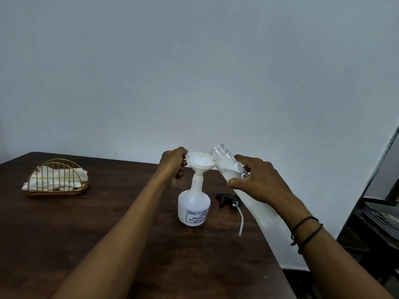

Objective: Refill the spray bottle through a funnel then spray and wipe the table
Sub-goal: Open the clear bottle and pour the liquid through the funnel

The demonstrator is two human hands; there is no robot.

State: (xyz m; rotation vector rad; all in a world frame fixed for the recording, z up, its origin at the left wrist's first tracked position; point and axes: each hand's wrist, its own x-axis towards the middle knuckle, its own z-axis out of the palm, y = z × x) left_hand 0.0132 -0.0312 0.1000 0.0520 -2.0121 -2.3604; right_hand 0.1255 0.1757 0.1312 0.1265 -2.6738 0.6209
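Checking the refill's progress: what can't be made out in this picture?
- Head view: spray bottle fill level, hidden by its opaque wall.
- Label print: partly blurred, too small.
- Clear bottle base: hidden behind the right hand and wrist.
- Dark objects at right: cut off by the frame edge.

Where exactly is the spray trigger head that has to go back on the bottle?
On the dark wooden table, look just right of the white spray bottle that carries the funnel. The trigger head lies flat there, under the right hand. It is the only black piece, with a thin white dip tube trailing toward the viewer.
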